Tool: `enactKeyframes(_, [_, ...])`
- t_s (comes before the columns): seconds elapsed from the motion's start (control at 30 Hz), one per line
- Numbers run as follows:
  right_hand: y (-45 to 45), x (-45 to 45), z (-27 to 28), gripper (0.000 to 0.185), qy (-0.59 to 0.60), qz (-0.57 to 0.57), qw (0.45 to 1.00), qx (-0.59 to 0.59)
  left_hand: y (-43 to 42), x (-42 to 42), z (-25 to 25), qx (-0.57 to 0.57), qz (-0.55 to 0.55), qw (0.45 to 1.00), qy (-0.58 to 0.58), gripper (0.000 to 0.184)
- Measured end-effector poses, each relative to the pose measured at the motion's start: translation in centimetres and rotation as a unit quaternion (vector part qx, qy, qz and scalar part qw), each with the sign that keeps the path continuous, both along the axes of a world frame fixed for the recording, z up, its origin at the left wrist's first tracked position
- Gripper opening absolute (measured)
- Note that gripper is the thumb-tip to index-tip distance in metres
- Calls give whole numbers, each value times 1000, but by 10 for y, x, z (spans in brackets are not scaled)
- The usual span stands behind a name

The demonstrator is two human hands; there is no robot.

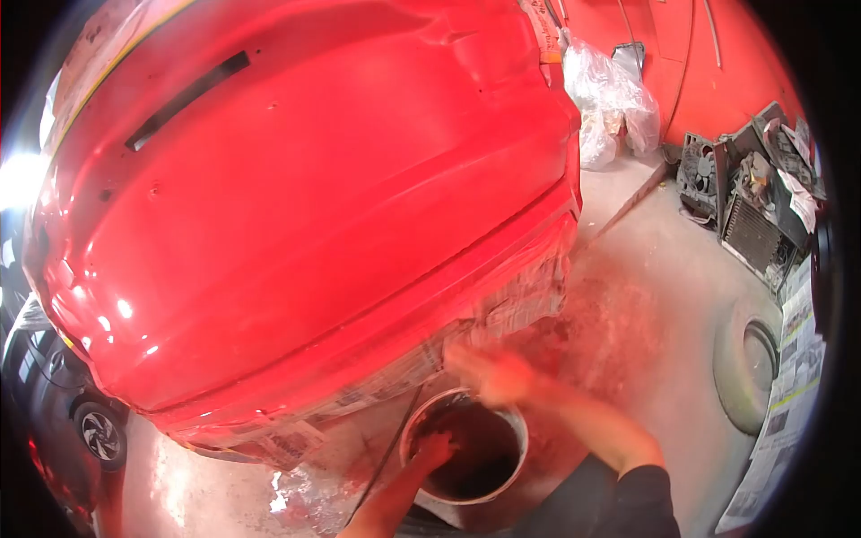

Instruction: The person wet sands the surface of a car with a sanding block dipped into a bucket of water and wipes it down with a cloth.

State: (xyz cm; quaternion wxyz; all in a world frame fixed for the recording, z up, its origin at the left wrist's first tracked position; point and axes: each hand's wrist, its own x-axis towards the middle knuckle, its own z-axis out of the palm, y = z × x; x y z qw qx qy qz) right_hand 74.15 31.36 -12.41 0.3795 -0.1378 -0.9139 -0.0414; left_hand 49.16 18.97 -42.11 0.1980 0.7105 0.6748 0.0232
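My left hand (437,451) reaches over the rim and into a round bucket (517,437) with a dark inside. Its fingers are dim and blurred, so what they hold, if anything, does not show. Above the bucket's upper edge is my right hand (489,375), smeared by motion, close to the newspaper masking (395,375) along the lower edge of a glossy red car panel (314,197). The fingers of that hand cannot be made out.
A plastic bag (610,99) hangs or stands at the upper right. Car parts with a fan and radiator (753,235) lie at the right, above a tire (743,368) and newspaper sheets (780,412). A dark car (54,386) stands at the lower left.
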Motion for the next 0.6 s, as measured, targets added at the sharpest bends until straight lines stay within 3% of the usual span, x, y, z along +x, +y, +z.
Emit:
enactKeyframes(0.07, [-14,14,-110,43,-97,100,987,75,8,23,-21,122,47,986,-102,35])
enactKeyframes(0.1, [-17,14,-141,45,-145,175,970,-89,10,32,-39,184,65,969,-151,37])
enactKeyframes(0.17, [-24,9,-228,42,-179,177,967,-36,10,46,-48,190,104,963,-162,37])
enactKeyframes(0.2, [-22,12,-241,38,-265,127,952,-85,10,49,-50,181,126,962,-160,37])
enactKeyframes(0.27, [-23,8,-253,35,-422,28,888,-180,9,53,-48,102,166,972,-130,38])
enactKeyframes(0.47, [-31,27,-203,27,-388,90,889,-224,7,41,-5,-66,246,957,-141,39])
enactKeyframes(0.6, [-30,23,-220,28,-360,107,896,-237,1,18,60,-132,297,922,-211,41])
